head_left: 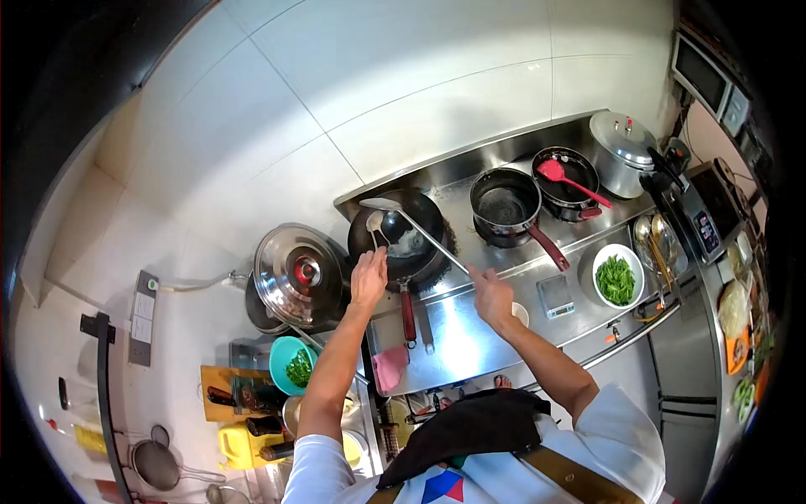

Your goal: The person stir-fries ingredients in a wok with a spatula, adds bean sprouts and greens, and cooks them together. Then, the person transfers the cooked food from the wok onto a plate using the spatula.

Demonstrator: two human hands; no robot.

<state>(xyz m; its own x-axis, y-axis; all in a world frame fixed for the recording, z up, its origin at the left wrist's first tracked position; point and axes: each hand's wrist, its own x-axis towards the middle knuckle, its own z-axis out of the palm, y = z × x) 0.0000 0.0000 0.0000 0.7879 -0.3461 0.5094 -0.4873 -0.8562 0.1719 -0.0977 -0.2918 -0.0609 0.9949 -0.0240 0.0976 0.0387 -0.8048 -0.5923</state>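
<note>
Over a dark wok point(424, 220) on the steel stove, my left hand point(369, 275) holds a small spoon point(374, 223), its fingers closed round the handle. My right hand point(491, 294) grips the long metal handle of a ladle point(382, 204), whose bowl is at the wok's upper left edge. Some whitish, cloudy stuff point(410, 244) lies in the wok; what it is cannot be made out. The wok's red-brown handle point(408, 315) points toward me, between my arms.
Right of the wok are a saucepan point(505, 202), a pan with a red spatula point(564, 172), a pressure cooker point(620, 155), a scale point(555, 296) and a bowl of greens point(640, 277). Left are a lidded pan point(285, 269), a teal bowl point(281, 363) and a yellow jug point(239, 447).
</note>
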